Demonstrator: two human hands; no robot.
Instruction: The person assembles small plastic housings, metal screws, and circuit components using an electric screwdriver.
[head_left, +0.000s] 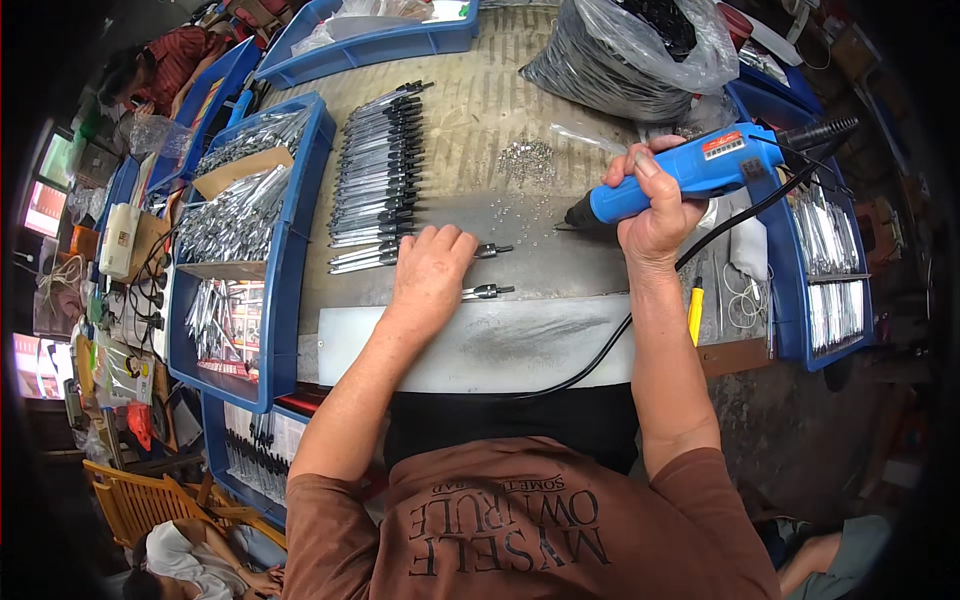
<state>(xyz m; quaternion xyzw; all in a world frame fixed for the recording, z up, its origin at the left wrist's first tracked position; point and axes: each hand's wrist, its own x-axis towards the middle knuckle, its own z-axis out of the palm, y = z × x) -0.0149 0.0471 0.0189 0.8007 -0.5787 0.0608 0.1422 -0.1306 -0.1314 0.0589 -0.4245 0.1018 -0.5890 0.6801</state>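
My right hand (655, 205) is wrapped round a blue electric screwdriver (690, 168), its dark nose pointing left and down near the small metal parts. Its black cable runs from the back end and loops past my forearm. My left hand (432, 268) is closed over a slim silver rod, whose black tip (494, 250) sticks out to the right of the fingers. Another black-tipped rod (487, 292) lies partly hidden below that hand. A long row of similar silver rods (375, 185) stretches away from it. Tiny metal parts (525, 160) lie scattered on the table between the row and the screwdriver.
Blue bins (322, 150) of silver rods stand at left, with another blue bin (793, 290) at right. A clear bag (640, 80) of dark parts sits at the back. A white strip (480, 345) edges the table; a yellow-handled tool (695, 315) lies right. Other people sit nearby.
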